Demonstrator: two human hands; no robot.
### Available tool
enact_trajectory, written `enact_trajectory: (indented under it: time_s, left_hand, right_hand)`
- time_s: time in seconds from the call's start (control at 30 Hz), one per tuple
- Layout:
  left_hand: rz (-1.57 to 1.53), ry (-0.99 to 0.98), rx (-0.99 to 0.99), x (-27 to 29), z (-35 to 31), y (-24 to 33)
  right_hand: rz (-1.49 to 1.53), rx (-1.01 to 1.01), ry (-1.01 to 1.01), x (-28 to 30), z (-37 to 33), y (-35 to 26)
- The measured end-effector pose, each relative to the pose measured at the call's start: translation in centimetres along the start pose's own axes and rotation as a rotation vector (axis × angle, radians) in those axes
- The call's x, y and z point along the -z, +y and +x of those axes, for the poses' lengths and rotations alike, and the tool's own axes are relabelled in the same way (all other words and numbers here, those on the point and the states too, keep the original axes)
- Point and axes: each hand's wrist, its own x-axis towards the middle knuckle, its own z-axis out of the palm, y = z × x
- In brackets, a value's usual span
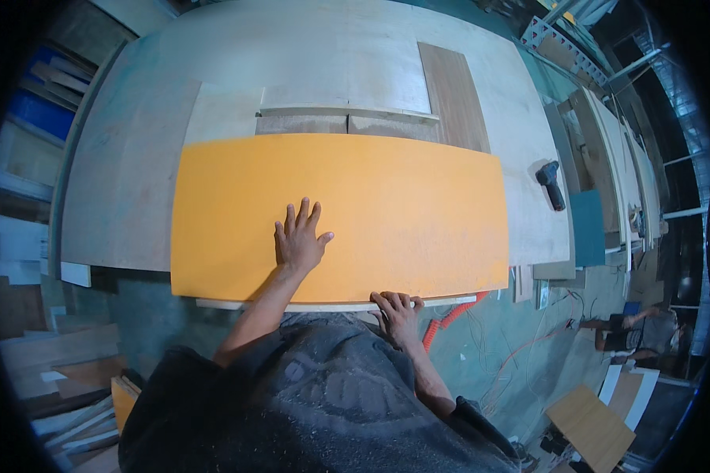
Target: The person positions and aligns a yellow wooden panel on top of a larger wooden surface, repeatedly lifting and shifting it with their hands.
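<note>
A wide orange board [418, 205] lies flat across the near part of the worktable, with dust on its right half. My left hand [298, 243] is open, its fingers spread and its palm down on the board left of the middle. My right hand [397, 315] grips the near edge, fingers bent over the top and thumb lower down. Beneath that edge a pale wooden strip [339, 308] sticks out toward me. A second long strip [355, 112] and some brown pieces lie just past the board's far edge.
A black power tool [551, 186] rests on the worktable [532, 236] at the right. Beyond the orange board lies a brown plank [454, 94]. A red coiled hose [442, 321] hangs by the near edge. Sheet panels [599, 158] lean at the right, where another person [639, 331] is farther off.
</note>
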Motion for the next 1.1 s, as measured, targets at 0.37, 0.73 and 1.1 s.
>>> enact_trajectory:
  time_s: [0.37,0.73,1.1]
  left_hand:
    - [0.055,-0.028,0.029,4.4,13.2,0.6]
    - [0.024,-0.005,0.02,7.4,25.5,0.7]
    - [0.076,-0.014,0.031,11.0,38.9,1.2]
  right_hand:
    - [0.023,0.011,0.04,0.0,12.9,3.8]
    - [0.025,0.021,0.063,-0.4,25.1,7.6]
    - [-0.002,0.039,0.115,-1.0,38.5,11.5]
